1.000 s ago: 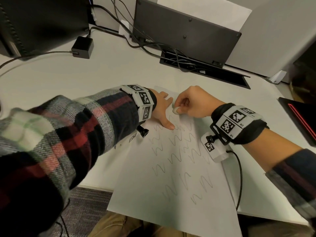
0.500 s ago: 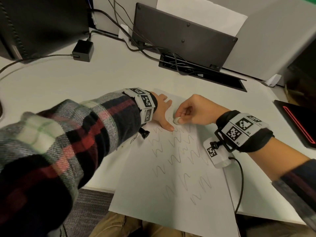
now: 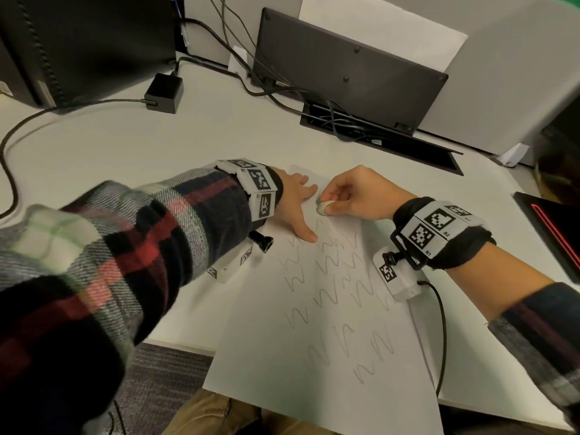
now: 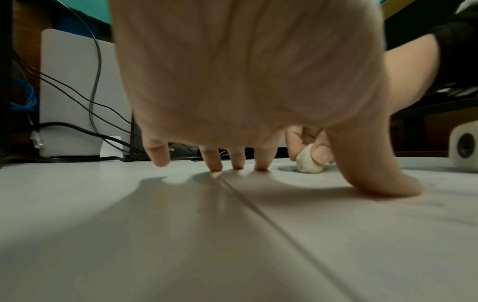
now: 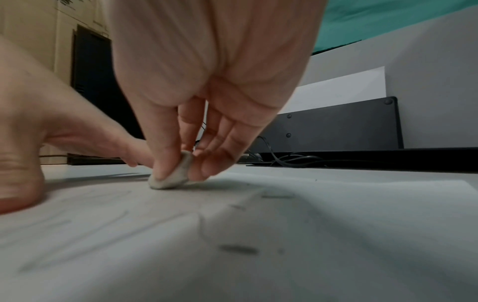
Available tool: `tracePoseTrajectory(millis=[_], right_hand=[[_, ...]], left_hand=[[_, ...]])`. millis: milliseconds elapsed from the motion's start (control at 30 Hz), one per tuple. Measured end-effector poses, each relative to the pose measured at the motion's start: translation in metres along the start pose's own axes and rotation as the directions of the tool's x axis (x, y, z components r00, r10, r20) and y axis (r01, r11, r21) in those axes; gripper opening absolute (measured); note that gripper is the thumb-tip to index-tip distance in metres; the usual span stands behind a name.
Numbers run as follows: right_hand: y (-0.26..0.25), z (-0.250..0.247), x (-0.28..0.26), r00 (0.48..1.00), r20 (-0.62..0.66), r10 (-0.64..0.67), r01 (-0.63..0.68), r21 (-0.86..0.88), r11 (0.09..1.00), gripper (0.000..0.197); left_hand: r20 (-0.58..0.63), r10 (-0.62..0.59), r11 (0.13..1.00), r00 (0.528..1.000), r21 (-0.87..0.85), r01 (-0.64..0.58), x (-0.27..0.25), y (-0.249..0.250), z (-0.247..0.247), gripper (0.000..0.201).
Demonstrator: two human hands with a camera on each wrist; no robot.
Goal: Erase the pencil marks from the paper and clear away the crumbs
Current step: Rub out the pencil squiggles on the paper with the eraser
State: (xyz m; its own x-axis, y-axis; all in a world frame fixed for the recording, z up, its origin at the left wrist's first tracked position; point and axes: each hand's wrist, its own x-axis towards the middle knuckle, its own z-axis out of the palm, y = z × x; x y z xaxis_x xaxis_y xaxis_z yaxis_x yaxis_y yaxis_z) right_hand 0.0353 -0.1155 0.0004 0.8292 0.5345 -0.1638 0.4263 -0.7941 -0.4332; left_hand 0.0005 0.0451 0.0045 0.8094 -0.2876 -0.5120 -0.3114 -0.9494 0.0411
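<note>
A white sheet of paper [image 3: 314, 365] covered with several wavy pencil marks [image 3: 329, 296] lies on the desk, its near edge hanging over the desk front. My right hand [image 3: 351, 196] pinches a small whitish eraser [image 3: 322, 208] between thumb and fingers, and the eraser [image 5: 169, 176] touches the paper near its far left corner. My left hand [image 3: 295, 208] lies spread on the paper's far left part, fingertips and thumb [image 4: 383, 179] pressing it down. From the left wrist view the eraser [image 4: 309, 164] shows just beyond the thumb.
A dark keyboard [image 3: 348, 64] leans against the back wall above a cable slot [image 3: 376, 133] with several cords. A black power adapter [image 3: 164, 92] and its cable lie at the back left, a dark monitor base [image 3: 78, 42] beyond. A black device with a red line [image 3: 555, 227] sits at the right.
My right hand with the eraser has shifted slightly on the far part of the paper, in short rubbing strokes. The left hand stays pressed in place.
</note>
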Motion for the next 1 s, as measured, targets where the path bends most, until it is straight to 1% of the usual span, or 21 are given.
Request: tracePoseTrajectory(millis=[100, 200, 233, 267, 367, 433, 533, 633, 667, 767, 833, 900, 967, 1000], right_hand=[[-0.002, 0.001, -0.001, 0.999, 0.031, -0.026, 0.027, -0.040, 0.999, 0.015], [-0.006, 0.001, -0.008, 0.988, 0.149, -0.050, 0.050, 0.007, 0.999, 0.016], [-0.008, 0.002, -0.009, 0.984, 0.170, -0.059, 0.057, 0.013, 0.998, 0.017], [-0.009, 0.003, -0.009, 0.984, 0.167, -0.067, 0.068, -0.001, 0.998, 0.016], [-0.008, 0.005, -0.003, 0.994, 0.066, -0.085, 0.093, -0.122, 0.988, 0.013], [-0.009, 0.005, 0.000, 0.995, 0.031, -0.090, 0.094, -0.162, 0.982, 0.011], [-0.010, 0.004, -0.004, 0.992, 0.076, -0.103, 0.115, -0.173, 0.978, 0.013], [-0.011, 0.002, -0.011, 0.983, 0.155, -0.097, 0.114, -0.110, 0.987, 0.014], [-0.010, 0.003, -0.010, 0.984, 0.151, -0.092, 0.109, -0.109, 0.988, 0.014], [-0.009, 0.005, -0.003, 0.995, 0.057, -0.083, 0.092, -0.176, 0.980, 0.012], [-0.009, 0.005, -0.002, 0.996, 0.039, -0.082, 0.088, -0.183, 0.979, 0.012], [-0.010, 0.004, -0.006, 0.993, 0.088, -0.081, 0.094, -0.150, 0.984, 0.013], [-0.011, 0.003, -0.012, 0.985, 0.156, -0.079, 0.092, -0.079, 0.993, 0.013], [-0.011, 0.003, -0.014, 0.983, 0.169, -0.079, 0.087, -0.044, 0.995, 0.013]], left_hand=[[0.003, -0.021, 1.000, 1.000, 0.020, 0.021, 0.001, 0.003, 0.002, 0.103], [0.012, -0.028, 0.999, 1.000, 0.024, 0.028, 0.002, 0.004, 0.002, 0.105], [0.014, -0.028, 0.999, 1.000, 0.026, 0.028, 0.002, 0.004, 0.002, 0.105], [0.014, -0.027, 0.999, 1.000, 0.028, 0.026, 0.002, 0.004, 0.002, 0.105], [0.009, -0.016, 1.000, 1.000, 0.026, 0.016, 0.001, 0.006, 0.002, 0.104], [0.006, -0.014, 1.000, 1.000, 0.022, 0.014, 0.000, 0.006, 0.002, 0.105], [0.013, -0.023, 1.000, 1.000, 0.013, 0.023, 0.001, 0.004, 0.002, 0.105], [0.010, -0.022, 1.000, 1.000, 0.021, 0.022, 0.000, 0.005, 0.002, 0.105], [0.009, -0.017, 1.000, 1.000, 0.025, 0.017, 0.000, 0.005, 0.002, 0.105], [0.002, -0.003, 1.000, 1.000, 0.024, 0.003, 0.001, 0.006, 0.002, 0.105], [0.002, -0.003, 1.000, 1.000, 0.014, 0.003, 0.002, 0.005, 0.002, 0.106], [0.008, -0.014, 1.000, 1.000, 0.012, 0.014, 0.004, 0.004, 0.003, 0.106], [0.004, -0.021, 0.999, 1.000, 0.028, 0.021, 0.004, 0.004, 0.003, 0.107], [-0.002, -0.018, 0.999, 1.000, 0.030, 0.018, 0.004, 0.004, 0.003, 0.107]])
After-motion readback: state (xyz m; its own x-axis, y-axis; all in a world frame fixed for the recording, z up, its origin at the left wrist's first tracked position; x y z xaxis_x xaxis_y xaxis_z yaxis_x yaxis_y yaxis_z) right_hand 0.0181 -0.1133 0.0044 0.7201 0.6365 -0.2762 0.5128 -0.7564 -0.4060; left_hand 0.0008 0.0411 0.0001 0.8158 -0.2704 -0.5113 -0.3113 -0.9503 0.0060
